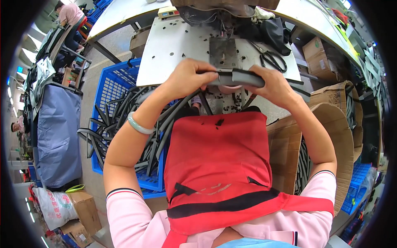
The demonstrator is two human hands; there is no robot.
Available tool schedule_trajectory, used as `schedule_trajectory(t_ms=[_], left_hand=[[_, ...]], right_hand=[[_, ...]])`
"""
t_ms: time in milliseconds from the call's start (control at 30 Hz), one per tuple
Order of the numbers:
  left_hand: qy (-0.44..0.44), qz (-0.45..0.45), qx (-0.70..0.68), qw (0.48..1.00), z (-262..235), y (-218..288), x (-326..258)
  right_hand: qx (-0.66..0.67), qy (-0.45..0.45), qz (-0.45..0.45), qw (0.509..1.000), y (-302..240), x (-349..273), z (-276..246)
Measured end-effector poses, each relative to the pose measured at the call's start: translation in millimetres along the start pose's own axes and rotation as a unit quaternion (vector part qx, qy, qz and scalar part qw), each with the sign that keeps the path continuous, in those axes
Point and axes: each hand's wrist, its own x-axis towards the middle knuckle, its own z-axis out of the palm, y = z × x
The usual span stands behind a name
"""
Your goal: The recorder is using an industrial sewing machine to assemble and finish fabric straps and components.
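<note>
In front of the sewing machine (223, 16), over the near edge of its white table (165, 53), my two hands hold a grey strip with black edging (247, 77). My left hand (191, 77) pinches it between thumb and fingers at one side. Fingers of my right hand (273, 84) wrap round its other side. Between them two grey pieces seem to meet or overlap; I cannot tell whether they are joined. A dark metal plate (223, 51) lies under the needle, just beyond my hands. Black scissors (271, 58) rest on the table beyond my right hand.
A blue crate (108, 78) full of grey and black strips (120, 120) stands at my left. Cardboard boxes (285, 144) with more strips stand at my right. Small black scraps dot the table; black cloth (273, 35) lies behind the scissors. A person (71, 16) sits far left.
</note>
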Motion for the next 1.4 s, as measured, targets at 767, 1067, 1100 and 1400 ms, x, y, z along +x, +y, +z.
schedule_trajectory(t_ms=[767, 1067, 1100, 1400], left_hand=[[0.069, 0.036, -0.026, 0.997, -18.3, 4.6, 86.1], [0.153, 0.103, 0.181, 0.966, -24.5, -10.8, 65.8], [0.109, 0.107, 0.231, 0.961, -14.4, -5.5, 60.8], [-0.037, 0.089, -0.034, 0.995, 43.4, -19.1, 44.2]], right_hand=[[-0.071, 0.085, 0.017, 0.994, 40.6, 56.0, -35.6], [-0.114, 0.111, 0.004, 0.987, 12.2, 26.9, -20.2], [-0.192, 0.094, -0.072, 0.974, -9.5, 17.9, 1.1], [-0.177, -0.062, -0.222, 0.957, -59.6, 13.1, 106.3]])
